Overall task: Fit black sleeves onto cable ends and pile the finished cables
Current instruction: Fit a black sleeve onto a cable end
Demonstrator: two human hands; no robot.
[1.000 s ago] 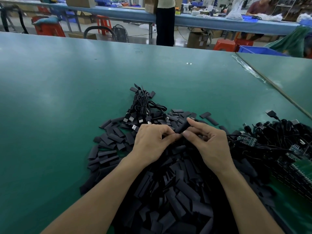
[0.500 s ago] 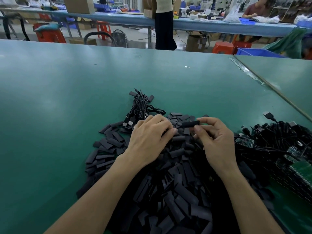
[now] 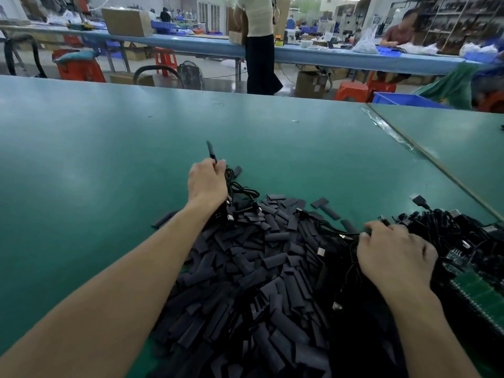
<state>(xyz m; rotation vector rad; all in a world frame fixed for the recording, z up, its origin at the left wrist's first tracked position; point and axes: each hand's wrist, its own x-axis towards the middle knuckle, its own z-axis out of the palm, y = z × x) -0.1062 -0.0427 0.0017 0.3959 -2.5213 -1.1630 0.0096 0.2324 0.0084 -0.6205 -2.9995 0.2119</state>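
Observation:
A big heap of flat black sleeves (image 3: pixel 261 271) covers the green table in front of me. My left hand (image 3: pixel 207 182) is stretched forward over the small pile of finished cables (image 3: pixel 240 190) and pinches a sleeved cable end (image 3: pixel 210 150) that sticks up above the fingers. My right hand (image 3: pixel 394 255) lies to the right on the tangle of bare black cables (image 3: pixel 447 233), its fingers curled round a cable there. What exactly its fingertips hold is partly hidden.
Green circuit boards (image 3: pixel 480 290) lie under the cable tangle at the right edge. A seam (image 3: pixel 425 156) separates this green table (image 3: pixel 109 165) from the neighbouring one. Beyond stand a long blue bench (image 3: pixel 327 57), people, red stools and boxes.
The hands, close together on one sleeve and cable end before, have parted. The left carried the sleeved cable forward to the finished pile; the right went right to the cable tangle.

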